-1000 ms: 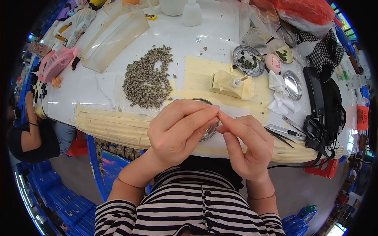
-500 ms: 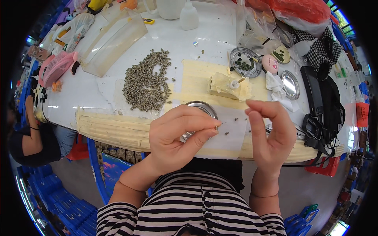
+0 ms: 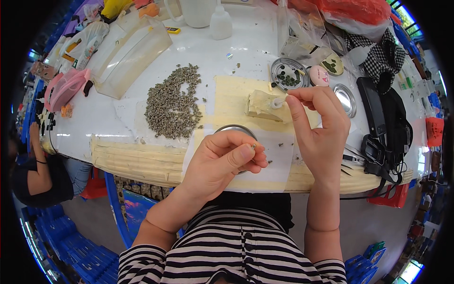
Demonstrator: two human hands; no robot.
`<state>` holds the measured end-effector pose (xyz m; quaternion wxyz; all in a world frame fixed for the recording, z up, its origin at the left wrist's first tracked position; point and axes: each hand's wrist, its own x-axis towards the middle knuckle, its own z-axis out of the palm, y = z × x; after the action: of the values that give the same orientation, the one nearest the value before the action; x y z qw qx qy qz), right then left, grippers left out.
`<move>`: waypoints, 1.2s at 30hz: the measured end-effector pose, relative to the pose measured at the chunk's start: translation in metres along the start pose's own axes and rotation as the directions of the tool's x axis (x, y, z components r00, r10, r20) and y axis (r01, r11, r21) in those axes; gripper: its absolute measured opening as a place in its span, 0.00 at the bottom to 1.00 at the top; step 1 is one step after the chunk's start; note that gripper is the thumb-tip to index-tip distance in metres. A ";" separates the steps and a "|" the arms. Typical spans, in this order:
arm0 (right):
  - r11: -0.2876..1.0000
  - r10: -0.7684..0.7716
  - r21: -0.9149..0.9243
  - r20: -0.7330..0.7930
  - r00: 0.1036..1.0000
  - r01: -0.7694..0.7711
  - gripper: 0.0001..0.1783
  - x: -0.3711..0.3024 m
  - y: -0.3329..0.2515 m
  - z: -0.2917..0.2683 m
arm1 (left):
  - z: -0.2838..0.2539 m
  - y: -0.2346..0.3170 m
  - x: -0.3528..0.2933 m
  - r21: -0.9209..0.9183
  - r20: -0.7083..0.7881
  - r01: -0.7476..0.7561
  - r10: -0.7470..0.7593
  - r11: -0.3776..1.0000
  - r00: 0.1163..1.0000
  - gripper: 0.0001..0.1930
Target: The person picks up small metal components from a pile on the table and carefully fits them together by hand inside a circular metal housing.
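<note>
My left hand point(image 3: 220, 158) is closed, pinching a small metal piece point(image 3: 253, 146) between thumb and forefinger. The piece looks like the greyish metal pieces in the pile point(image 3: 172, 104) to the left. Below this hand sits a round metal dish point(image 3: 236, 127), mostly hidden by it. My right hand point(image 3: 321, 125) reaches forward, its thumb and forefinger closed on the end of a thin stick point(image 3: 283, 100). That stick leans out of a small white cup point(image 3: 276, 103), which is set on a block wrapped in cream tape point(image 3: 259, 105).
Behind the block lies a metal dish of dark green bits point(image 3: 289, 75), with a pink round item point(image 3: 318, 75) beside it. A white squeeze bottle point(image 3: 221, 23) stands at the back. Right are a black case point(image 3: 371, 106) and tweezers point(image 3: 352, 158). Another person's arm point(image 3: 38, 161) shows far left.
My right hand has moved forward and left, and its fingertips have closed on the stick at the cup. My left hand has dropped slightly and turned, still pinching the metal piece.
</note>
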<state>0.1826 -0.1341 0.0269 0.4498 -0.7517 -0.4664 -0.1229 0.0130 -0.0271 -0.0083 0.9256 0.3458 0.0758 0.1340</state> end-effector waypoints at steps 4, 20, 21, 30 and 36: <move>0.994 0.008 0.105 -0.151 0.989 0.008 0.06 -0.005 -0.017 -0.011 | -0.006 -0.001 0.000 -0.056 0.052 0.019 -0.016 0.998 0.999 0.08; 0.721 0.146 0.667 0.116 0.983 -0.186 0.07 -0.029 -0.036 -0.011 | -0.002 -0.002 0.003 -0.022 0.086 0.029 -0.027 0.999 0.996 0.09; 0.723 0.145 0.665 0.120 0.982 -0.188 0.07 -0.029 -0.035 -0.011 | -0.002 -0.002 0.003 -0.023 0.084 0.030 -0.028 0.999 0.996 0.09; 0.722 0.142 0.666 0.123 0.982 -0.188 0.06 -0.029 -0.035 -0.011 | -0.002 -0.002 0.003 -0.032 0.091 0.026 -0.023 0.999 0.996 0.09; 0.723 0.131 0.668 0.122 0.984 -0.179 0.05 -0.030 -0.034 -0.011 | -0.003 -0.003 0.004 -0.039 0.093 0.029 -0.025 0.999 0.995 0.09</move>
<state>0.1418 -0.1545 0.0339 0.6849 -0.5771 -0.4291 0.1175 0.0164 -0.0266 -0.0123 0.9367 0.3317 0.0350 0.1067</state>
